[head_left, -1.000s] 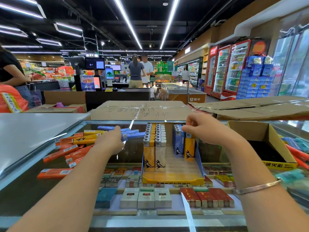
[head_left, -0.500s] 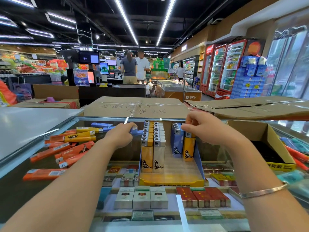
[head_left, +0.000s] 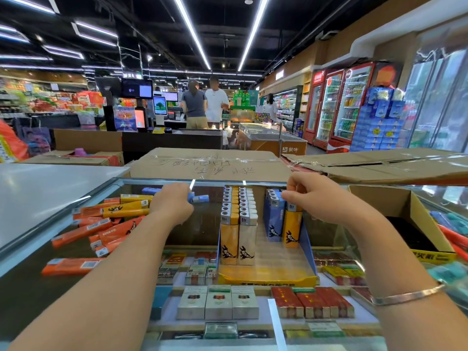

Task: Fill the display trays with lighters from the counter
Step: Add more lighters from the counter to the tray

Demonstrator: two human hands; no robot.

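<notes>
Lighters (head_left: 293, 225) stand in the tray (head_left: 310, 257); the right hand (head_left: 312, 197) pinches the yellow one's top at the right wall. The left hand (head_left: 174, 201), left of the tray, curls on a blue lighter (head_left: 200, 198). A careless push may tip the neighbour rows.

The shop is bright. Long ceiling lights (head_left: 192, 34) shine down and make white glare on the glass counter (head_left: 197, 224). Edges look bent and a bit blurry.
</notes>
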